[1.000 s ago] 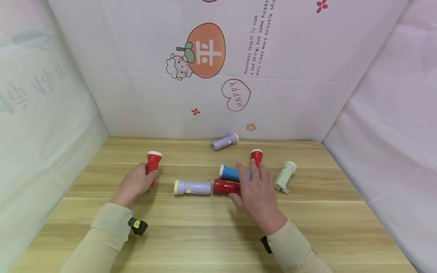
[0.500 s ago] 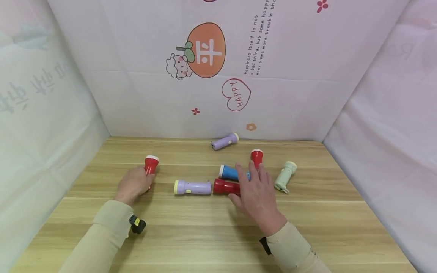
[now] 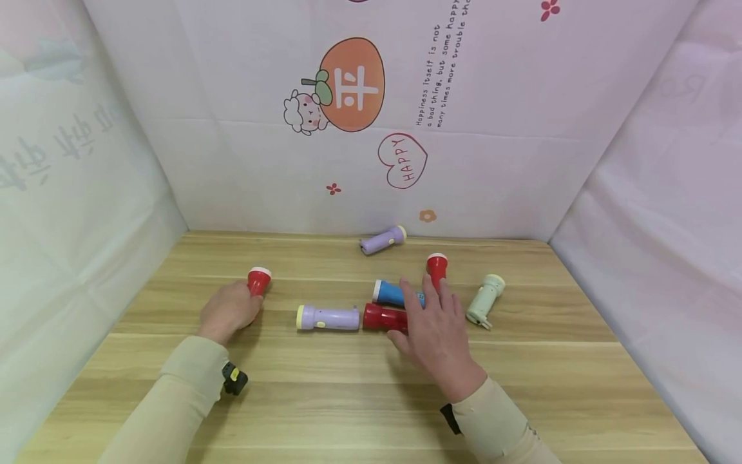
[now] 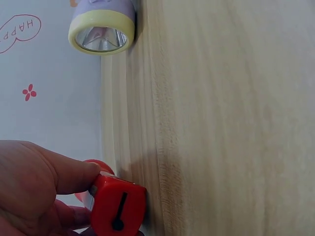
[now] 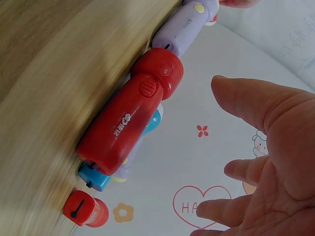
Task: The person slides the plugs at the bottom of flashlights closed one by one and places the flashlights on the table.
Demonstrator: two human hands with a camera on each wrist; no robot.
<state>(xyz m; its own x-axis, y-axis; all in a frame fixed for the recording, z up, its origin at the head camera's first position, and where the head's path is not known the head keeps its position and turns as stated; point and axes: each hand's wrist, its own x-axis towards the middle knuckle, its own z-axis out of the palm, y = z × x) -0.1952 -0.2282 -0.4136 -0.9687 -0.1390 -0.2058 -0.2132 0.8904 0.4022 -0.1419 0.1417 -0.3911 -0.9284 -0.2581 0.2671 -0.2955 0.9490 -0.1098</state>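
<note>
At the left of the head view, my left hand (image 3: 230,310) grips a red flashlight (image 3: 258,281) with a white rim, thumb on its side; the left wrist view shows the flashlight's red end (image 4: 118,206). My right hand (image 3: 437,335) hovers with spread fingers over a dark red flashlight (image 3: 384,317) and a blue one (image 3: 391,294). In the right wrist view a gap separates its fingers from the dark red flashlight (image 5: 120,120). Just beyond the fingertips lies another red flashlight (image 3: 437,268), partly hidden.
A purple flashlight (image 3: 330,319) lies between the hands, its end close to the dark red one. Another purple flashlight (image 3: 384,240) lies near the back wall, and a pale green one (image 3: 485,301) right of my right hand. White printed cloth (image 3: 261,174) encloses the wooden table (image 3: 348,399).
My left hand has moved slightly toward me and left with the red flashlight, whose lit-end rim sits lower in the head view. My right hand has stayed almost still.
</note>
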